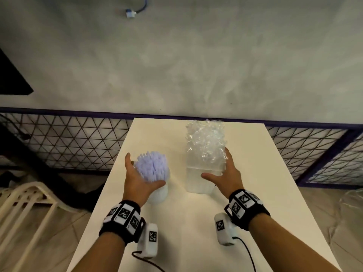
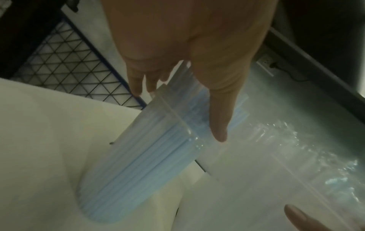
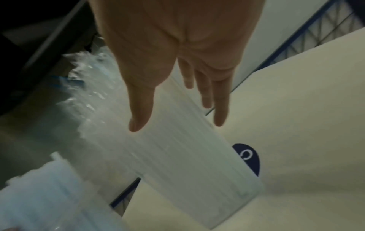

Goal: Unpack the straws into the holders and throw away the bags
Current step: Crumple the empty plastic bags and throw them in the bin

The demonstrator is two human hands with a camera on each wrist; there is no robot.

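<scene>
On the white table (image 1: pixel 182 228) stand two clear holders. The left holder (image 1: pixel 159 193) is packed with pale blue straws (image 1: pixel 152 167); my left hand (image 1: pixel 146 168) is spread beside them, fingers straight on the far left side, thumb across the front. The left wrist view shows this hand (image 2: pixel 179 114) over the blue straws (image 2: pixel 138 156). The right holder (image 1: pixel 198 181) is full of clear straws (image 1: pixel 205 142). My right hand (image 1: pixel 215 163) is spread at its right side, thumb in front. In the right wrist view its fingers (image 3: pixel 219 118) lie straight along the holder (image 3: pixel 197 156).
A dark wire-mesh fence (image 1: pixel 68 140) runs behind the table, with a grey wall above it. A white plastic chair (image 1: pixel 25 209) stands at the lower left. Crumpled clear plastic (image 1: pixel 351 197) lies on the floor at the right. A dark blue sticker (image 3: pixel 248 157) marks the tabletop.
</scene>
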